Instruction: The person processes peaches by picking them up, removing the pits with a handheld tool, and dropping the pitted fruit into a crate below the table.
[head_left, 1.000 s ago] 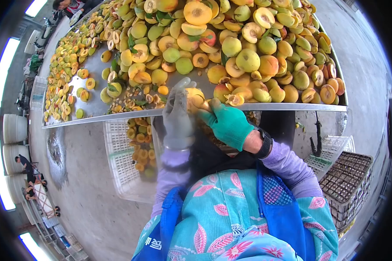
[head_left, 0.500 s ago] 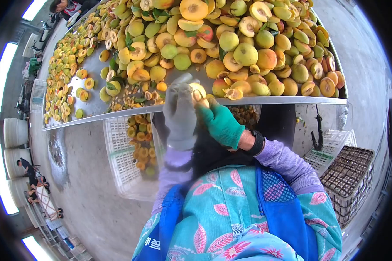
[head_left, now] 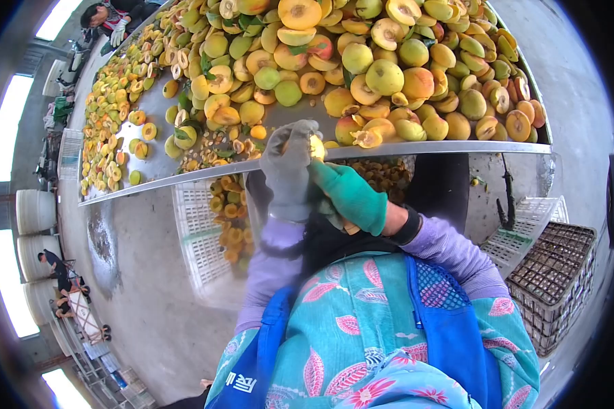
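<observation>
My left hand (head_left: 288, 167), in a grey glove, is closed round a yellow peach (head_left: 316, 148) just in front of the table's near edge. Only a small part of the peach shows between the fingers. Against it, my right hand (head_left: 351, 193) in a green glove is also closed. A tan, wood-like end (head_left: 350, 227) pokes out below the right fist, like a tool's handle; its other end is hidden. Beyond both hands, halved and whole peaches (head_left: 383, 77) are heaped on the metal table (head_left: 416, 148).
Pits and scraps (head_left: 215, 146) lie near the edge. Under the table stands a white crate (head_left: 201, 235) beside peach halves. Stacked crates (head_left: 551, 269) are at right. Another person (head_left: 109, 17) in gloves is at the far left corner; others (head_left: 61, 273) are farther off.
The view has shifted slightly, moving the table a little to the right. My hands stay together; the peach's cut face shows less, and the tan end below my right hand has come into sight.
</observation>
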`<state>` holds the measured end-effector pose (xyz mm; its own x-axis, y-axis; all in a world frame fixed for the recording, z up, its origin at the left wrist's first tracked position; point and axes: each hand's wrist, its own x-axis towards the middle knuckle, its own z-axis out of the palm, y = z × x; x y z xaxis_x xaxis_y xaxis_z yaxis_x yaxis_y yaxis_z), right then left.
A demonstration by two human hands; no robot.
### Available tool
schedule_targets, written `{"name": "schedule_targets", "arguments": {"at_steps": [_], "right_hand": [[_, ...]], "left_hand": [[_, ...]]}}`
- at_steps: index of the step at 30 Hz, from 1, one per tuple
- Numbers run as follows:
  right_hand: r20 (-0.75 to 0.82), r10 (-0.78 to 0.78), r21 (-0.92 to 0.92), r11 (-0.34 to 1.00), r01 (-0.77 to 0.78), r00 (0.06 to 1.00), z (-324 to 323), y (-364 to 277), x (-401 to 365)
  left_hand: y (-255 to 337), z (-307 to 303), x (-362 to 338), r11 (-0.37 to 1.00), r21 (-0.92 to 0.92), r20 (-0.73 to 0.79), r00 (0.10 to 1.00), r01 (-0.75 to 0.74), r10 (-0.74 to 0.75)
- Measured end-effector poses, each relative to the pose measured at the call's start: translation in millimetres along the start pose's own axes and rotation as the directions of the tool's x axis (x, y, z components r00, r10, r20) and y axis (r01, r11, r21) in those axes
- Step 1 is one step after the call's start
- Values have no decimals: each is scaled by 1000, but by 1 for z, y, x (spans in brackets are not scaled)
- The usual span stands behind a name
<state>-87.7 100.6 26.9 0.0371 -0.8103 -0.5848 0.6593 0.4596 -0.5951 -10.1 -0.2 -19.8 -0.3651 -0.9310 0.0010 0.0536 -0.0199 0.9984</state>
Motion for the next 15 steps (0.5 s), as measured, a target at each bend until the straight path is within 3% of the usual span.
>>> {"name": "schedule_targets", "arguments": {"at_steps": [3, 4, 7, 8, 11, 12, 14, 15], "right_hand": [[427, 59, 375, 896, -236, 902, -20, 8, 13], [392, 36, 391, 898, -202, 919, -15, 10, 11], [63, -29, 191, 982, 17, 998, 3, 12, 1], [287, 51, 231, 965, -121, 957, -9, 12, 0], [586, -59, 545, 767, -340, 808, -16, 15, 9], [677, -73, 499, 776, -385, 732, -21, 12, 12], [688, -83, 434, 843, -317, 721, -23, 12, 2], [692, -89, 401, 873, -278, 716, -28, 12, -3]], "left_hand": [[9, -6, 12, 946, -206, 296, 937, 250, -184], [10, -5, 15, 963, -181, 343, 931, 197, -126], [5, -1, 20, 949, -155, 444, 878, 275, -181], [7, -4, 22, 941, -130, 538, 819, 312, -197], [26, -1, 5, 673, -493, 596, 778, 551, -200], [18, -1, 0, 663, -552, 388, 860, 505, -331], [-5, -23, -12, 934, -349, -6, 996, 84, -92], [6, -52, -16, 704, -678, 92, 974, 213, -205]]}}
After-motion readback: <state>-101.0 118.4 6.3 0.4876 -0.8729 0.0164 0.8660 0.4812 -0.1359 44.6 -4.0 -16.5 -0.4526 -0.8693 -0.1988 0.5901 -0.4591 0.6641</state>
